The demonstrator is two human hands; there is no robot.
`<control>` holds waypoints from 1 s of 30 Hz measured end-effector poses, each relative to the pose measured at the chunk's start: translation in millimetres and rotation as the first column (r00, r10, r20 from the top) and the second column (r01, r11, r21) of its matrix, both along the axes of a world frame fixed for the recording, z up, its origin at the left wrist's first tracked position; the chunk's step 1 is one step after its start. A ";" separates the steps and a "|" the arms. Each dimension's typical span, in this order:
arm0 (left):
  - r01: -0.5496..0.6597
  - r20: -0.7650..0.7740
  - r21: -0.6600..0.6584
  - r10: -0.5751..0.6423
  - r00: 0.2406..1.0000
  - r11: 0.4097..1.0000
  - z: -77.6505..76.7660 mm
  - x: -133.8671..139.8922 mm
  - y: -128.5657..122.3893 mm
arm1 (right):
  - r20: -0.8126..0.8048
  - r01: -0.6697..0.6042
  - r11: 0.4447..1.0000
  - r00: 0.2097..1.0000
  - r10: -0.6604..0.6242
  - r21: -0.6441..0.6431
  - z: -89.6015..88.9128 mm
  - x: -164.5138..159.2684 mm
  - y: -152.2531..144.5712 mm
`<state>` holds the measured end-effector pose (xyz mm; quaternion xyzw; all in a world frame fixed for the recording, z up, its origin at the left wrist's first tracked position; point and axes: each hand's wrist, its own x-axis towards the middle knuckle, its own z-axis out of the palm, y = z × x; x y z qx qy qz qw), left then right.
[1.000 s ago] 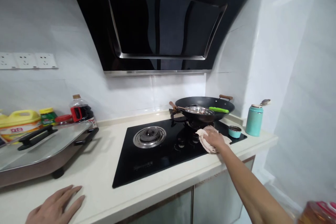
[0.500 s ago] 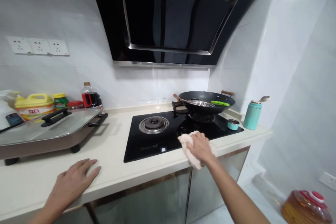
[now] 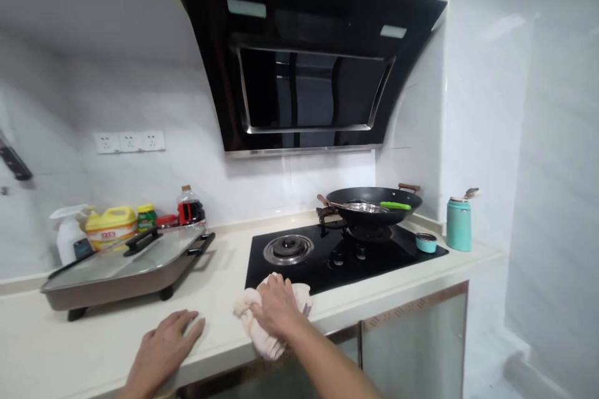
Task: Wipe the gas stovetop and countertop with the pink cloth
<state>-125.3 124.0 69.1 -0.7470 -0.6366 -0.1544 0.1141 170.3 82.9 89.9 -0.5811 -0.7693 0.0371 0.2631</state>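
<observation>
Moved leftward along the black glass cooktop [image 3: 322,277], clutching a crumpled cream cloth [image 3: 248,310] in the right hand [image 3: 276,307] over the near-left corner, uncovering the right front; resting an empty left hand [image 3: 165,344] on the pale worktop [image 3: 222,268].

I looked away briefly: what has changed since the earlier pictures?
The right hand has moved the cloth leftward along the front of the stove to its near left corner, without letting go. The left hand still rests on the counter; the wok and teal flask stayed put.
</observation>
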 end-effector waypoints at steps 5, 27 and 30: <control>-0.020 0.030 -0.063 0.022 0.999 0.998 2.7 3.8 -5.6 | -0.044 -0.010 0.998 0.999 0.013 0.059 2.3 21.6 11.0; -0.043 0.396 -0.077 0.070 0.916 0.996 10.6 7.6 -12.3 | 0.097 -0.023 1.000 0.995 0.024 -0.008 -1.4 -38.4 35.8; -0.064 0.452 -0.082 0.094 0.887 0.995 13.0 4.1 -10.7 | 0.048 -0.143 0.987 0.989 0.139 0.078 -6.7 -55.5 15.0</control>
